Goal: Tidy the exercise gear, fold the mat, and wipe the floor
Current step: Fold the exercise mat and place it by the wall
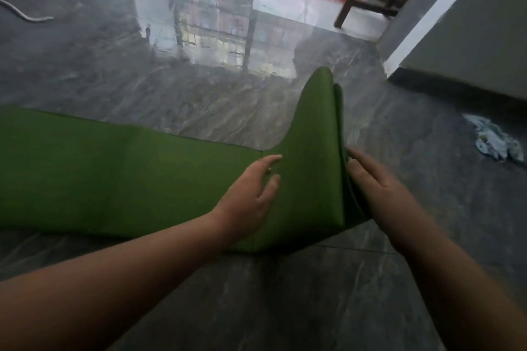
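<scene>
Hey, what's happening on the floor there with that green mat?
A person is folding a green mat on the dark tiled floor. One end is already folded over into a stack of layers at the right. The left hand lies flat with straight fingers on top of the fold, and the right hand presses against the stack's right edge. The rest of the mat lies unfolded to the left. A crumpled rag lies on the floor off to the right, untouched.
</scene>
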